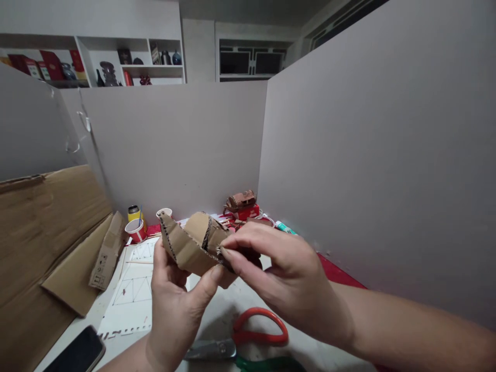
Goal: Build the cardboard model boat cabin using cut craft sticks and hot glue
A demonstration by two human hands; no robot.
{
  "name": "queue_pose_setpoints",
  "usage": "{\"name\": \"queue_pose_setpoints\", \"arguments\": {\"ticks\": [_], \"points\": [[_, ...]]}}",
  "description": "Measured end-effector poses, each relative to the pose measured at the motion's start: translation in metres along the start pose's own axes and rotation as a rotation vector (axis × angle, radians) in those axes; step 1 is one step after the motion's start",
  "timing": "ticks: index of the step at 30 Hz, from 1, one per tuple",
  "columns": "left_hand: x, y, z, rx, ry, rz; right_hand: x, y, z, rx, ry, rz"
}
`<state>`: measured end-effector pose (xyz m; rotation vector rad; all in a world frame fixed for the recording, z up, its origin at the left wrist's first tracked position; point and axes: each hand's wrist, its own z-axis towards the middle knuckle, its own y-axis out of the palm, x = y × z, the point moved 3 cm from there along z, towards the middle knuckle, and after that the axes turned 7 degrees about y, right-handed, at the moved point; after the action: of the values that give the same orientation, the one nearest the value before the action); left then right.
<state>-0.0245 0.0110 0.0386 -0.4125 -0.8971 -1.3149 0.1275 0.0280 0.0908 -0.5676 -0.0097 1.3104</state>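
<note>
Above the white table I hold a small folded cardboard model (pixel 194 248), with bare corrugated edges and a rounded piece standing up inside it. My left hand (pixel 178 294) grips it from below and the left, the thumb laid along its lower side. At the model's right end, my right hand (pixel 282 268) pinches with thumb and forefinger at an edge; whether a small scrap sits between the fingertips I cannot tell. Underneath both hands lie scissors (pixel 259 336) with one orange and one green handle.
Large cardboard sheets (pixel 34 248) lean at the left beside a phone (pixel 77 351). Paper with line drawings (pixel 132 294) lies on the table. Farther back are a red paper cup (pixel 136 231), a yellow bottle (pixel 134 212) and a brown cardboard model (pixel 241 200) on a red box. Grey partitions (pixel 186 144) enclose the table.
</note>
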Motion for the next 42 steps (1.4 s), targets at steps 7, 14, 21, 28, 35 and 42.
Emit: {"name": "queue_pose_setpoints", "arguments": {"ticks": [7,14,21,28,35,42], "points": [[-0.001,-0.002,0.001,-0.009,0.016,0.031,0.001,-0.004,-0.009,-0.115,-0.369,-0.365],[-0.001,-0.001,0.006,-0.08,-0.046,0.081,-0.006,-0.006,0.0,-0.098,-0.539,-0.524],[-0.002,0.0,0.002,-0.026,-0.025,0.056,-0.002,-0.002,0.0,-0.099,-0.514,-0.469],[-0.004,-0.002,0.001,0.075,0.068,-0.011,-0.001,0.015,-0.003,0.11,-0.321,-0.338],[-0.008,-0.005,0.004,0.107,0.217,0.043,0.003,0.026,-0.005,0.208,-0.07,-0.123],[-0.012,-0.009,0.007,0.114,0.405,0.166,0.01,0.039,0.0,0.218,0.44,0.372]]}}
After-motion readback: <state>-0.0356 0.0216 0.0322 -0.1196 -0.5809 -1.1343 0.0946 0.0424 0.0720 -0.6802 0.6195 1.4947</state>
